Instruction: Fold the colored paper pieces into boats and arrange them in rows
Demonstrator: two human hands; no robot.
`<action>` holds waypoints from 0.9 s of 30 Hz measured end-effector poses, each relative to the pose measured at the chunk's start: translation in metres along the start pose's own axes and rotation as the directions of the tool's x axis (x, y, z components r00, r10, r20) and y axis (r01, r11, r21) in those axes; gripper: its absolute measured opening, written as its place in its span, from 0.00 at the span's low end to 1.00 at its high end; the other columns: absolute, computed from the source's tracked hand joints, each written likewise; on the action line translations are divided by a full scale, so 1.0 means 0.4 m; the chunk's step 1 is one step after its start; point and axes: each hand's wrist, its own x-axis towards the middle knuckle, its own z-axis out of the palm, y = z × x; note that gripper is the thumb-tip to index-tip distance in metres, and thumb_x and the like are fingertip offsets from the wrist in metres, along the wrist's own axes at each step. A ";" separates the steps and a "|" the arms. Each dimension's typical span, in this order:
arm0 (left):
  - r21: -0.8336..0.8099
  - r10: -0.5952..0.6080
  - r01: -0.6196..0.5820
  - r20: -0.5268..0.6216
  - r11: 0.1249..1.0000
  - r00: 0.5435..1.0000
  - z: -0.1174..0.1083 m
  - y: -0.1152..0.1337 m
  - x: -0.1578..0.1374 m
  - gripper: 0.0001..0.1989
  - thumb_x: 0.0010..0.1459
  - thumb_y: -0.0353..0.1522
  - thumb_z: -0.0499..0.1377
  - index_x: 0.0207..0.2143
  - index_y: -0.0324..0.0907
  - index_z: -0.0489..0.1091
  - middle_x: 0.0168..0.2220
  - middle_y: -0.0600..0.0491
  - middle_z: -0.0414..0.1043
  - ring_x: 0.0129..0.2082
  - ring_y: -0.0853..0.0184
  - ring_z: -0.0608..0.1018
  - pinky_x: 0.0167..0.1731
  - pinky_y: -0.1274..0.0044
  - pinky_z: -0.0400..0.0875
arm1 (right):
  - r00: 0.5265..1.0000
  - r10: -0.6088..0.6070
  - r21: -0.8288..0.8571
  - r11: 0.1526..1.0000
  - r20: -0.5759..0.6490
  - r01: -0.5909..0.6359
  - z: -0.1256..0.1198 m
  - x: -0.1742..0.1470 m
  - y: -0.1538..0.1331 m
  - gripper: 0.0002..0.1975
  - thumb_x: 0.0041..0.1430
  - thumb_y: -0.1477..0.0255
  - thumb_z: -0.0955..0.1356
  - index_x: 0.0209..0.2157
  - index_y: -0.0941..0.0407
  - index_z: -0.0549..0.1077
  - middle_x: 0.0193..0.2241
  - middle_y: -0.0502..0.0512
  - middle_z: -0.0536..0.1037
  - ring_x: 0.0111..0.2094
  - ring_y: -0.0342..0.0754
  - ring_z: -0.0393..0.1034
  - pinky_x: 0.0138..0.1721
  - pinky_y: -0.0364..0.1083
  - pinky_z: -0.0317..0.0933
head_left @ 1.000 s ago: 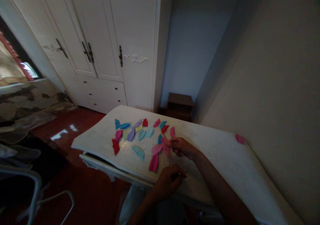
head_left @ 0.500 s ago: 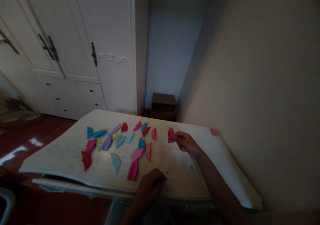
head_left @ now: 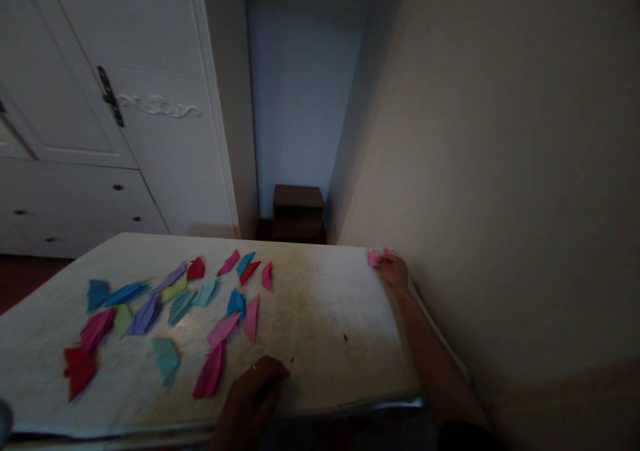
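Observation:
At the far right corner of the white tabletop (head_left: 320, 317), my right hand (head_left: 395, 272) is closed with its fingertips on a pink folded paper piece (head_left: 373, 258). More pink paper shows right beside those fingers; where one piece ends and another begins is partly hidden. Near the front edge, my left hand (head_left: 255, 394) rests with curled fingers, a ring on one of them, and no paper visible in it. The nearest piece to it is a magenta folded paper (head_left: 210, 371) on its left.
Several folded papers lie scattered on the left half, among them a red one (head_left: 80, 371), a light blue one (head_left: 167, 361) and a purple one (head_left: 145, 315). A wall (head_left: 500, 204) borders the right side. Behind stand a white wardrobe (head_left: 165, 151) and a small brown cabinet (head_left: 299, 196).
My right hand has carried the pink folded paper right and back to the table's corner, where another pink piece lay. The view has turned right. My left hand stays near the front edge.

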 end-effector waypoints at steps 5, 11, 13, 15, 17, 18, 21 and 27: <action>0.078 0.037 -0.036 -0.014 0.996 0.999 0.006 -0.021 -0.005 0.08 0.61 0.32 0.53 0.35 0.44 0.72 0.32 0.52 0.77 0.31 0.68 0.79 0.31 0.82 0.73 | 0.999 0.046 -0.178 0.983 -0.011 -0.048 0.016 -0.027 -0.015 0.15 0.62 0.69 0.62 0.45 0.54 0.77 0.48 0.60 0.75 0.41 0.51 0.74 0.42 0.47 0.64; 0.193 0.097 -0.091 -0.024 0.977 0.995 0.018 -0.031 -0.005 0.08 0.62 0.33 0.52 0.36 0.45 0.72 0.32 0.52 0.77 0.30 0.69 0.80 0.31 0.84 0.74 | 0.988 -0.055 -0.468 0.876 0.141 0.116 0.033 -0.089 -0.058 0.20 0.67 0.63 0.57 0.57 0.48 0.67 0.59 0.59 0.64 0.42 0.50 0.74 0.42 0.48 0.65; 0.226 0.118 -0.110 -0.020 0.968 0.993 0.022 -0.031 -0.004 0.08 0.62 0.34 0.52 0.36 0.46 0.71 0.33 0.52 0.78 0.30 0.69 0.80 0.31 0.84 0.74 | 0.978 -0.037 -0.535 0.832 0.206 0.145 0.037 -0.094 -0.064 0.22 0.67 0.61 0.56 0.58 0.49 0.65 0.60 0.61 0.62 0.42 0.51 0.74 0.41 0.50 0.66; 0.253 0.135 -0.130 -0.002 0.959 0.991 0.024 -0.030 -0.002 0.08 0.62 0.34 0.52 0.37 0.46 0.72 0.33 0.52 0.78 0.31 0.69 0.80 0.32 0.84 0.74 | 0.974 -0.019 -0.560 0.816 0.226 0.146 0.043 -0.091 -0.067 0.24 0.67 0.58 0.55 0.58 0.51 0.65 0.61 0.62 0.60 0.42 0.52 0.74 0.41 0.51 0.66; 0.274 0.144 -0.133 -0.020 0.952 0.989 0.025 -0.024 0.001 0.09 0.62 0.35 0.52 0.37 0.47 0.72 0.33 0.52 0.78 0.31 0.68 0.81 0.32 0.84 0.75 | 0.977 -0.017 -0.563 0.815 0.214 0.138 0.048 -0.083 -0.070 0.25 0.67 0.57 0.54 0.59 0.52 0.64 0.62 0.64 0.59 0.42 0.53 0.74 0.41 0.52 0.66; 0.279 0.149 -0.134 -0.035 0.951 0.988 0.024 -0.020 0.002 0.09 0.63 0.36 0.52 0.37 0.47 0.72 0.33 0.52 0.79 0.30 0.68 0.81 0.32 0.83 0.75 | 0.979 -0.019 -0.562 0.817 0.204 0.132 0.050 -0.079 -0.071 0.26 0.67 0.57 0.53 0.59 0.54 0.63 0.62 0.65 0.59 0.42 0.54 0.75 0.41 0.53 0.66; 0.269 0.164 -0.145 -0.052 0.952 0.985 0.022 -0.008 0.006 0.09 0.63 0.37 0.52 0.36 0.48 0.72 0.32 0.53 0.79 0.29 0.68 0.81 0.31 0.84 0.75 | 0.985 -0.008 -0.566 0.818 0.173 0.106 0.057 -0.067 -0.074 0.27 0.67 0.56 0.53 0.60 0.56 0.62 0.61 0.68 0.60 0.42 0.56 0.75 0.40 0.54 0.66; 0.279 0.152 -0.135 -0.039 0.951 0.988 0.024 -0.007 0.006 0.08 0.63 0.36 0.53 0.37 0.48 0.72 0.34 0.54 0.79 0.30 0.69 0.81 0.32 0.85 0.75 | 0.990 0.013 -0.551 0.832 0.139 0.067 0.066 -0.062 -0.070 0.31 0.67 0.55 0.52 0.63 0.59 0.56 0.60 0.73 0.60 0.44 0.58 0.74 0.41 0.55 0.66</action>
